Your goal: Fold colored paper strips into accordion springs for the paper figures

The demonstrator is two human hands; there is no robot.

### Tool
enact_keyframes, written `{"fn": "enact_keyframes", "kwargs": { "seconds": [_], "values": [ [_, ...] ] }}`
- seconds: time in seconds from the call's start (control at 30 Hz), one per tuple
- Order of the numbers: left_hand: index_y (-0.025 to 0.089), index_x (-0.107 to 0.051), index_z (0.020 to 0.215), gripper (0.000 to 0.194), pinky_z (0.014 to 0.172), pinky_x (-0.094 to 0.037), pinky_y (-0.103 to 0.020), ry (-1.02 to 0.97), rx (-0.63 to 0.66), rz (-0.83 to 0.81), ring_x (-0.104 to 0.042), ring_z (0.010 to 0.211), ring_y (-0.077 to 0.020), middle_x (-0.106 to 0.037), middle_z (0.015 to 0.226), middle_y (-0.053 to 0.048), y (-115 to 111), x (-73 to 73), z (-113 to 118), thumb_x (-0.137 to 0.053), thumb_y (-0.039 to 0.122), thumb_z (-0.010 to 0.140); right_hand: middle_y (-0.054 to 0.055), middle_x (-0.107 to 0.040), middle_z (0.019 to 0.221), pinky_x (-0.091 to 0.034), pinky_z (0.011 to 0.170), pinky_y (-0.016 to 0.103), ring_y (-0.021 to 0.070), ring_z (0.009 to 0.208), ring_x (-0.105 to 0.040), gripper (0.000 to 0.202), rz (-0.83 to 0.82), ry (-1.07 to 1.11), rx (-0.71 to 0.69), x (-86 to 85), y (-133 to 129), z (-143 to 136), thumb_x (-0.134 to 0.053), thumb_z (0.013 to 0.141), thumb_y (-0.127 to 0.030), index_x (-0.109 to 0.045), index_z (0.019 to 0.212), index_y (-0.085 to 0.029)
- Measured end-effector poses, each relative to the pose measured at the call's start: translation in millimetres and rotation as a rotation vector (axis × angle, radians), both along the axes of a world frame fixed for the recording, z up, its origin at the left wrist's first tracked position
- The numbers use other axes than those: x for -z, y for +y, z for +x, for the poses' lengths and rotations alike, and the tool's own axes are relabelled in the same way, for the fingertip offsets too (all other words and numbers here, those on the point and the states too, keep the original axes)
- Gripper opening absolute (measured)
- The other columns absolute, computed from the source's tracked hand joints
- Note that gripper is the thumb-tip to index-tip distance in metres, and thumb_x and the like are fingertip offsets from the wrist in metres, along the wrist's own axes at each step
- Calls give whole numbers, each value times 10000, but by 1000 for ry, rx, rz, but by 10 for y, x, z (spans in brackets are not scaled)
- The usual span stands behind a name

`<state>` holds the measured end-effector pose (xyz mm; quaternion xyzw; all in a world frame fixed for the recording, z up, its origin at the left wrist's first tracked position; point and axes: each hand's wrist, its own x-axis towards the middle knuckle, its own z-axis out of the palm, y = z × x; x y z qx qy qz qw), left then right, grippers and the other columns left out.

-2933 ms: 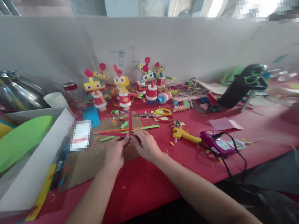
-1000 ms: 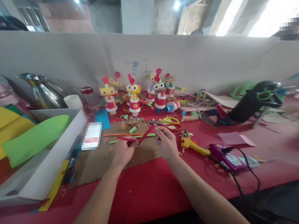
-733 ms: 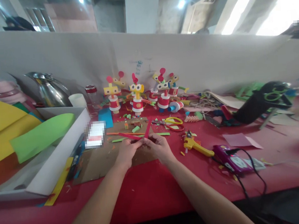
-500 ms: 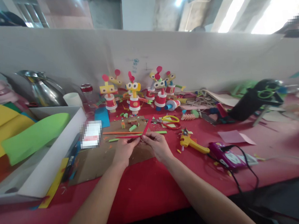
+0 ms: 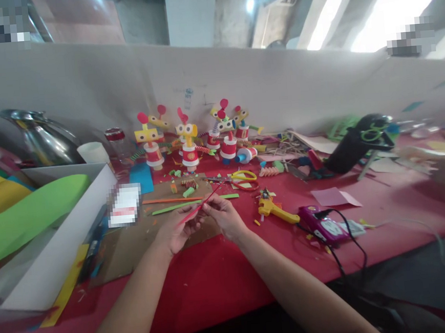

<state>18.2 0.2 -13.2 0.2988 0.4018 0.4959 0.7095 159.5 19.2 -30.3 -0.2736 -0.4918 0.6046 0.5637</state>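
Two red paper strips [image 5: 192, 214] meet between my hands above a brown cardboard sheet [image 5: 136, 245]. My right hand [image 5: 223, 215] pinches them where they join, one strip pointing up and away. My left hand [image 5: 179, 229] is turned partly palm up, its fingers curled beneath the strip that lies across it; whether it grips the paper is hard to make out. Beyond the hands, a green strip [image 5: 168, 209] and an orange strip [image 5: 159, 200] lie on the cardboard, near a coiled paper piece [image 5: 189, 183] and scissors [image 5: 243, 179] with yellow and red handles.
Several paper-cup figures [image 5: 190, 156] stand at the back. A yellow glue gun [image 5: 278, 211] and purple power strip [image 5: 322, 228] with cables lie to the right. At left are a white box [image 5: 60, 261], a phone [image 5: 124, 205] and a steel jug [image 5: 45, 137]. A black bottle [image 5: 350, 146] leans at right.
My left hand has turned its palm upward and its fingers have loosened. The red strips have tilted and drawn closer in line. The view has shifted slightly right.
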Motion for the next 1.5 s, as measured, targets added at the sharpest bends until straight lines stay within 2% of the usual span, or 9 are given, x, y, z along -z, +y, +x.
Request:
{"fn": "enact_keyframes", "kwargs": {
  "seconds": [0.17, 0.23, 0.43, 0.53, 0.63, 0.77, 1.0, 1.2, 1.5],
  "values": [
    [101, -694, 674, 108, 497, -472, -138, -6, 0, -32, -587, 532, -72, -641, 607, -31, -9, -29, -59, -781, 109, 611, 11, -568, 797, -456, 717, 266, 139, 771, -535, 140, 109, -154, 40, -8, 8, 21, -727, 700, -342, -673, 697, -212],
    [106, -679, 644, 134, 480, -468, -130, -23, -33, -33, -563, 492, -56, -617, 569, -1, -2, -36, -68, -786, 59, 578, 5, -579, 775, -455, 715, 264, 136, 759, -542, 134, 92, -171, 54, -13, 5, 38, -749, 675, -321, -684, 736, -220],
    [108, -672, 657, 99, 594, -531, -154, -139, -221, -90, -646, 596, -90, -682, 655, -35, 56, -56, -80, -678, 10, 668, 20, -670, 893, -478, 744, 271, 151, 813, -605, 398, -35, -155, -50, -29, -48, 30, -775, 639, -291, -660, 1017, -242],
    [99, -674, 662, 89, 643, -546, -180, -145, -249, -103, -663, 634, -110, -695, 669, -53, 57, -70, -61, -673, 10, 665, 24, -694, 882, -481, 711, 267, 149, 777, -616, 352, -91, -115, -34, -34, -81, -14, -772, 640, -302, -683, 972, -227],
    [94, -689, 697, 84, 627, -543, -185, -113, -239, -91, -654, 629, -108, -702, 684, -52, 41, -59, -14, -703, 36, 638, 13, -683, 719, -459, 620, 249, 120, 623, -582, 212, -169, -18, 48, -20, -74, -41, -745, 666, -338, -710, 804, -182],
    [98, -701, 714, 118, 589, -520, -173, -66, -234, -52, -633, 615, -95, -697, 675, -37, 22, -34, 44, -742, 85, 603, 0, -625, 544, -395, 516, 220, 80, 475, -505, 214, -257, -11, 79, 4, -30, -24, -745, 648, -351, -694, 635, -144],
    [97, -707, 731, 171, 596, -507, -223, 32, -222, -34, -643, 649, -141, -705, 693, -63, 3, -69, 44, -738, 168, 578, 14, -630, 541, -380, 493, 213, 86, 489, -527, 214, -272, -52, 118, -13, -3, -5, -744, 625, -342, -691, 639, -136],
    [136, -706, 745, 274, 576, -463, -221, 219, -233, 74, -602, 572, -114, -693, 647, -28, -24, -36, 94, -811, 286, 541, 21, -651, 576, -395, 493, 211, 92, 500, -542, 231, -230, -79, 108, -28, -18, -9, -729, 634, -359, -691, 663, -133],
    [146, -706, 682, 263, 542, -429, -230, 100, -268, 51, -581, 538, -117, -682, 612, -19, -17, -53, 123, -833, 253, 479, 4, -640, 585, -431, 507, 221, 98, 506, -529, 188, -114, -166, 152, -48, -57, -36, -725, 641, -336, -668, 660, -158]
  ]
}}
